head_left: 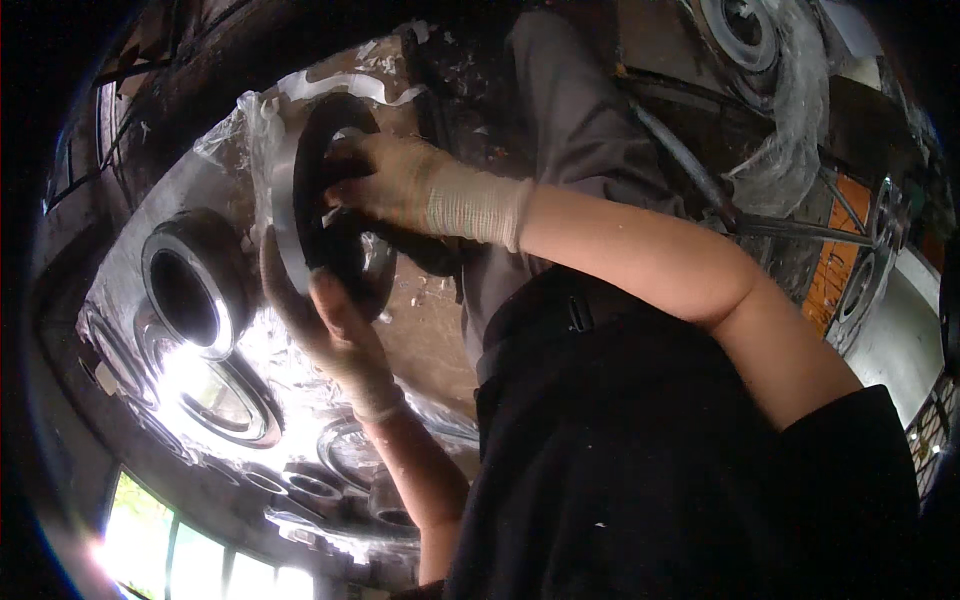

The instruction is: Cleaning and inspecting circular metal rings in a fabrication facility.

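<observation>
A thick metal ring, dark on its face and bright along its outer edge, is tilted up on its rim. My left hand, in a pale knit glove, cups the ring's lower outer edge, thumb on the near side. My right hand, gloved alike, reaches across to the ring's dark face by its opening. Its fingers are curled and touch the ring; whatever they may pinch is hidden in shadow. Beside the held ring, to the left, another thick dark ring leans on the plastic-covered surface.
More metal rings, among them a wide shiny one, lie at the left and lower left on clear plastic sheeting. Brown board lies below my hands. At the right are a metal bar, crumpled plastic and an orange panel.
</observation>
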Motion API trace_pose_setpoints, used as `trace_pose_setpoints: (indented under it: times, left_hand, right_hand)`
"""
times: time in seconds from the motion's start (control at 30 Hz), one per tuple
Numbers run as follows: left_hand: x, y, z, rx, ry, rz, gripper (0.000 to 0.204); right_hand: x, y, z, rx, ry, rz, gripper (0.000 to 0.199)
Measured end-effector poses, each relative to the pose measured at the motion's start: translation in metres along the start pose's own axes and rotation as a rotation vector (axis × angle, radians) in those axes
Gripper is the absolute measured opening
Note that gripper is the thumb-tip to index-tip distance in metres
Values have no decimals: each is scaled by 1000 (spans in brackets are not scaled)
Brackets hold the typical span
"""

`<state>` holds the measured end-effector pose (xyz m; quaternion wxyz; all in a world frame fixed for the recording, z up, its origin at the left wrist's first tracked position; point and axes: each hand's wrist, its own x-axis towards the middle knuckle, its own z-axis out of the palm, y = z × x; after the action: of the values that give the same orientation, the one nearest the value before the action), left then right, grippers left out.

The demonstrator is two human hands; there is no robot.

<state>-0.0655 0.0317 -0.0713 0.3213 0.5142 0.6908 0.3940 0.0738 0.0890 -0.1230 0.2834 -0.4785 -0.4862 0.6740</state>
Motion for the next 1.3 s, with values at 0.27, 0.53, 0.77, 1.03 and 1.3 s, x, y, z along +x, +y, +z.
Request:
trace_pose_setpoints:
  times: [0.27, 0.53, 0.77, 1.03, 1.3]
  left_hand:
    - [47, 32, 10, -109, -337, -189, 47]
    - [62, 33, 30, 45, -209, -51, 35]
    - [72, 47, 28, 100, -275, -98, 37]
    - [71, 50, 43, 29, -311, -84, 35]
    - [75, 68, 42, -66, -378, -114, 38]
  right_hand:
    - [-3, 55, 17, -296, 76, -259, 25]
    - [44, 53, -16, -225, 204, -66, 19]
    - [40, 54, -3, -766, 73, -285, 24]
    - [38, 63, 9, -268, 112, -362, 29]
    - [50, 39, -31, -849, 180, -302, 27]
